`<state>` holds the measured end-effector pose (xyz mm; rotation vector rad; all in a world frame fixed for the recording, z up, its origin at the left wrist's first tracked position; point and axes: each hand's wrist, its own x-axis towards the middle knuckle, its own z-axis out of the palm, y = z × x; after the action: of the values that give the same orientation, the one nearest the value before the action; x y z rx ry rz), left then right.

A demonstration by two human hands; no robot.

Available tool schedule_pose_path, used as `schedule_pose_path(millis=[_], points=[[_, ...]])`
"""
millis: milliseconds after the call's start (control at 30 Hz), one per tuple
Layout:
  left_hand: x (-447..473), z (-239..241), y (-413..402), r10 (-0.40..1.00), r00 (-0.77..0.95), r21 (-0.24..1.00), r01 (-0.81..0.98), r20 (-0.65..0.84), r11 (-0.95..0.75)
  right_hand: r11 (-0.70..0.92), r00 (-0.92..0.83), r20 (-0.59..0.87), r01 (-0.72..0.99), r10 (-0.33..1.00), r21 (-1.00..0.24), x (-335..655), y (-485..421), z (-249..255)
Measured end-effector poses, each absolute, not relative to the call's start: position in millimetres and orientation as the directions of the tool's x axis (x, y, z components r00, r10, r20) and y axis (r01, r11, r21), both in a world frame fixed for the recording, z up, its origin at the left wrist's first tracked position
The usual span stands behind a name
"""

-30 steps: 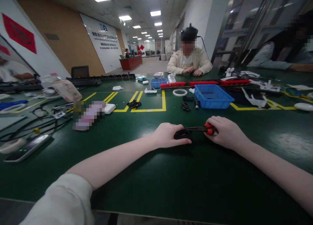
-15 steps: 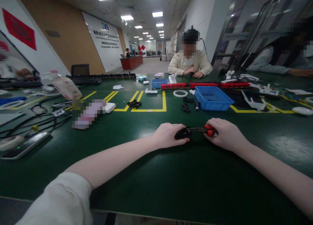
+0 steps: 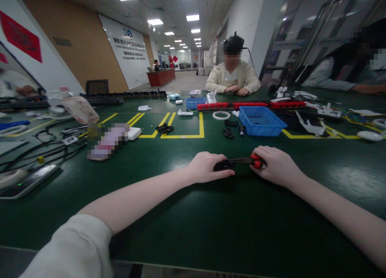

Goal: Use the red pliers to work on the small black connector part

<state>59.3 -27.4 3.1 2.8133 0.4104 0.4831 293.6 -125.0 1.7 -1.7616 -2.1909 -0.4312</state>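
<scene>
Between the thumb and fingers of my left hand [image 3: 206, 167] is a small black part [image 3: 222, 165], mostly covered by the fingers, so its exact kind does not show. My right hand [image 3: 273, 163] is wrapped round the red-and-black handles of a pair of pliers [image 3: 241, 160]. The long dark jaws point left and meet the black part. Both hands are just above the green table [image 3: 193, 221], and the two stay a short way apart, linked by the pliers.
Past my hands stands a blue bin [image 3: 262, 123], with small black parts [image 3: 228, 132] and a white ring [image 3: 221, 115] left of it. Red strips [image 3: 253, 105] lie farther back. A blurred phone [image 3: 108, 142] and cables are at left. Across the table sits a person [image 3: 232, 75].
Both hands hold nearly the same pose. My left thumb looks straighter and the black part has turned slightly against the plier jaws. The whole view has drifted a little.
</scene>
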Motion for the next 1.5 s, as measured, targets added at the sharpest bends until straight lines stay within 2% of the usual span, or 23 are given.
schedule_pose_path(millis=[233,467,1167,1500], points=[[59.6,3.9,-29.1,0.317,0.904,0.314,0.224,0.287,-0.923,0.205,-0.216,0.416,0.976,0.884,0.071,296.2,-123.6,-1.1],[60.5,4.0,-29.8,0.273,0.914,0.255,0.199,0.299,-0.946,0.215,-0.232,0.410,0.973,0.882,0.086,299.0,-122.6,-4.1],[62.6,3.4,-29.6,0.285,0.920,0.243,0.221,0.270,-0.945,0.209,-0.195,0.381,0.978,0.904,0.004,297.8,-122.5,-3.8],[63.8,5.6,-31.6,0.367,0.895,0.259,0.303,0.253,-0.917,0.208,-0.182,0.392,0.978,0.902,-0.024,293.9,-123.3,-4.2]])
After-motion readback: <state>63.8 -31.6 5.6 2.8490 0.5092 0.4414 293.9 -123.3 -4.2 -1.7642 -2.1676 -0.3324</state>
